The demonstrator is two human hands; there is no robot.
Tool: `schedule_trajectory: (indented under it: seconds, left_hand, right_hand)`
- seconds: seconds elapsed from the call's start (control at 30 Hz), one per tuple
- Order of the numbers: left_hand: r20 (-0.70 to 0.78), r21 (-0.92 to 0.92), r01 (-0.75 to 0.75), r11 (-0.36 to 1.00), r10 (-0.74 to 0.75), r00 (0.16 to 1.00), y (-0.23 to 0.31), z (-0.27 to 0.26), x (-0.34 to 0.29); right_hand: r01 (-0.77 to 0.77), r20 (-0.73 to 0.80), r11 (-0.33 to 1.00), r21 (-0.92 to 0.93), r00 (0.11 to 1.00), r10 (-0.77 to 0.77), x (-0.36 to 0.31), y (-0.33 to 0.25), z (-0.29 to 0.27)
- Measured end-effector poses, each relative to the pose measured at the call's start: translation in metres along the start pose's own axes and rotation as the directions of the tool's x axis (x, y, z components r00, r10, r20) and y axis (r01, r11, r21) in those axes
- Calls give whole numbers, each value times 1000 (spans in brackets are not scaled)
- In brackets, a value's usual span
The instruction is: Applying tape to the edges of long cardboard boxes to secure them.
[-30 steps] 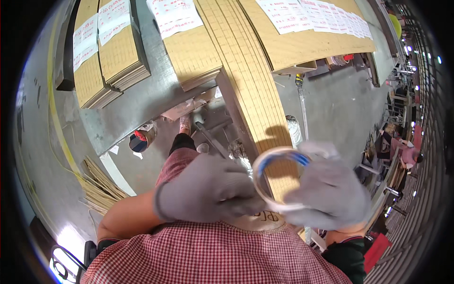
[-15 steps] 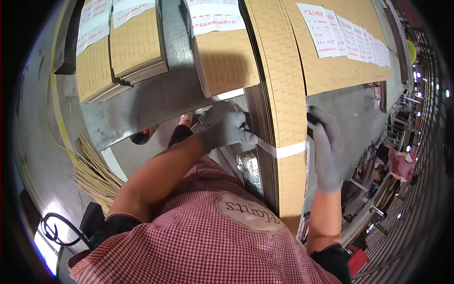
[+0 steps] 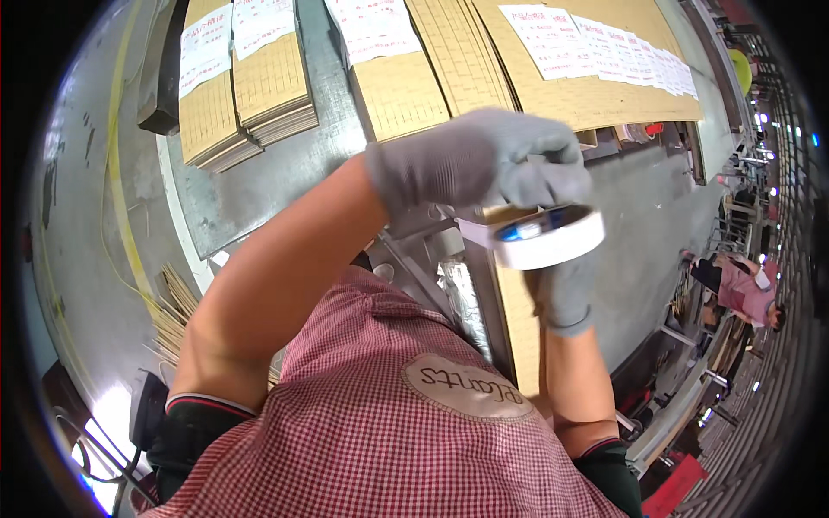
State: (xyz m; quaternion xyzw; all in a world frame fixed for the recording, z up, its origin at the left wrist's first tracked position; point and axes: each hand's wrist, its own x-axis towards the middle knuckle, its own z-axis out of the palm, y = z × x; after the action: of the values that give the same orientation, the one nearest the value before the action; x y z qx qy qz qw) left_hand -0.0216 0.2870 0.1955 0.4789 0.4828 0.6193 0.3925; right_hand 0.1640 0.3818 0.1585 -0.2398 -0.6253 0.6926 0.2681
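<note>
From here I see a factory workshop: flat tan cardboard stacks (image 3: 269, 84), upper left; grey yellow-lined floor (image 3: 76, 203), far left.

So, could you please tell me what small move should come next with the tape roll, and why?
I would probably draw the tape roll gently rightward to snug its strip: the strip runs from the roll's left side toward the tan board stack, while the left hand is at the roll's upper side and the right hand appears just below it in view.
</note>
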Motion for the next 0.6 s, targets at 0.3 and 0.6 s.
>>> schedule_trajectory:
  seconds: [0.3,0.6]
  left_hand:
    - [220,580,-403,708,340,914,-32,1,-9]
    - [261,838,-374,398,310,914,-19,60,-32]
  right_hand:
    - [320,424,512,-797,900,97,43,-124,-6]
    - [224,262,158,-962,923,283,43,-47,-52]
